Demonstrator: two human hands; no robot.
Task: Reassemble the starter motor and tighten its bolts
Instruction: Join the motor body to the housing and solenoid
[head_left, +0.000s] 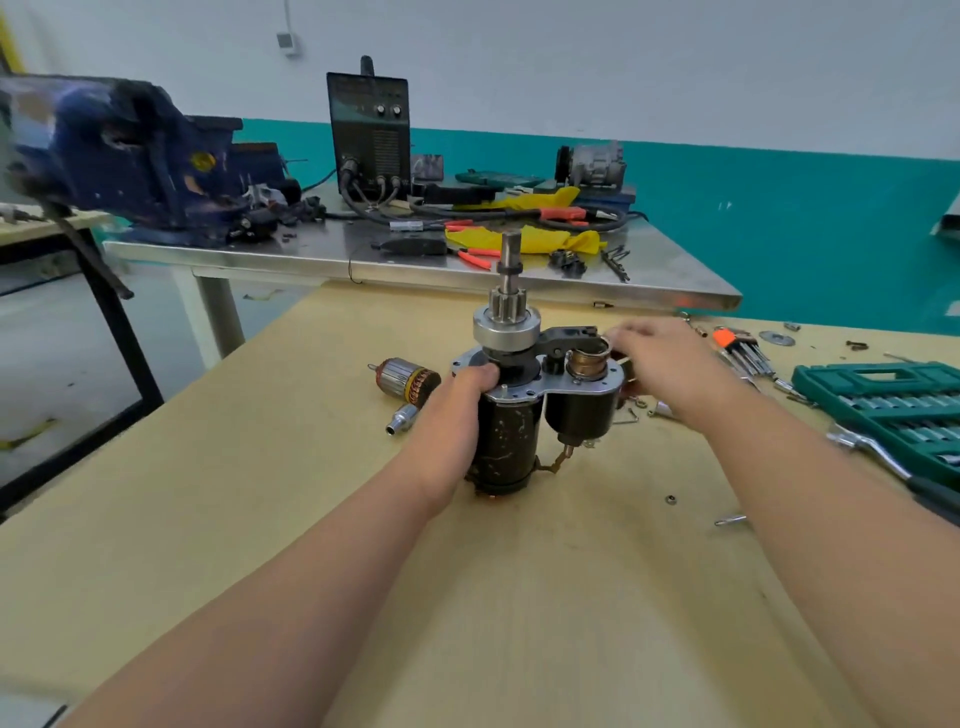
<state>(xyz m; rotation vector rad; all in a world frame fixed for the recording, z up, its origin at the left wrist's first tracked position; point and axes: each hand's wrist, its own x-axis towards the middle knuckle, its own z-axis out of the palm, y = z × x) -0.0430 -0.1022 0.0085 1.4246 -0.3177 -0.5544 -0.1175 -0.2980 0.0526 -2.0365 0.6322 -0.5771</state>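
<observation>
left hand (470, 387) grips starter motor (511, 436) upright on counter (291, 467). right hand (660, 358) at solenoid (584, 364) top, blurred; cannot tell its grip. steady the body, seat parts squarely before bolting.

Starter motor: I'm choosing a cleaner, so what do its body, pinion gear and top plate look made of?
Body: probably steel, painted matte black; the paint is chipped with pale scuffs.
Pinion gear: bare grey metal, likely steel, with a dull sheen on cut teeth.
Top plate: bright silver metal, possibly aluminium; the look leaves it open.
</observation>
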